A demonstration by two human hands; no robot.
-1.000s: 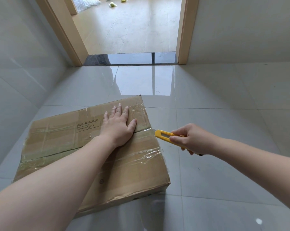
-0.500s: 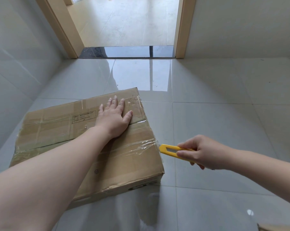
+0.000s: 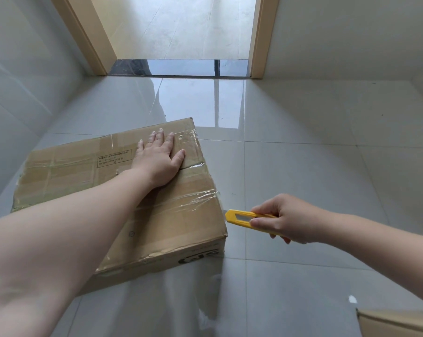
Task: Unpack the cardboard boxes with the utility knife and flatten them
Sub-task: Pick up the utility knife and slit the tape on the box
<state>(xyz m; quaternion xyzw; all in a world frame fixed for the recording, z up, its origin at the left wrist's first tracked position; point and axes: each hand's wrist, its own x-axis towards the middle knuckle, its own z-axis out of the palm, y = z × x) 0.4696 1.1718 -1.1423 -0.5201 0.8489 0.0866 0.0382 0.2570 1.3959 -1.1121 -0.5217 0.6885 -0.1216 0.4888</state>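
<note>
Taped cardboard box (image 3: 176, 215) (tape wrinkled) under flat left hand (image 3: 158, 158); right hand (image 3: 284, 218) grips yellow utility knife (image 3: 239, 218) at box edge.

Head view, looking down, close

Both forearms are bare from the frame edge to the wrist, with no sleeve on either. The left hand (image 3: 158, 158) and right hand (image 3: 284, 220) are bare too (no glove). The left hand's fingernails look short and unpainted.
</note>
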